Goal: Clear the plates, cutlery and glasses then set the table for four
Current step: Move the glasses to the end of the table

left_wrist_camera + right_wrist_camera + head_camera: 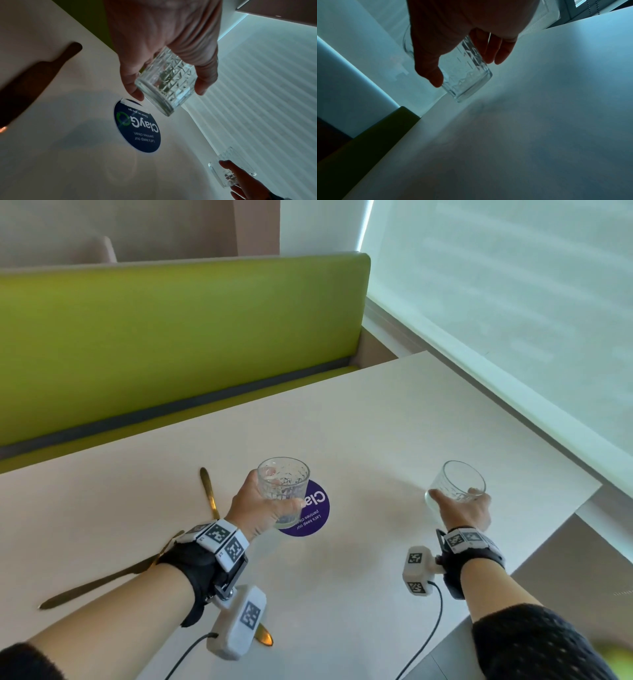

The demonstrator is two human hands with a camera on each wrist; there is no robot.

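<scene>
My left hand (263,505) grips a clear patterned glass (283,491) above the purple round sticker; in the left wrist view this glass (167,82) hangs clear of the table between thumb and fingers. My right hand (464,508) holds a second clear glass (454,486), tilted, near the table's right edge. In the right wrist view that glass (467,75) sits between thumb and fingers just above the table. Gold cutlery lies on the left: a knife (208,491) pointing away, another gold piece (102,582) running under my left wrist, and a gold tip (265,637) near the front.
The pale table (359,433) ends at the right, close to my right hand. A purple round sticker (313,517) is on the tabletop. A green bench (171,337) runs along the far side. A white window blind (513,320) fills the right.
</scene>
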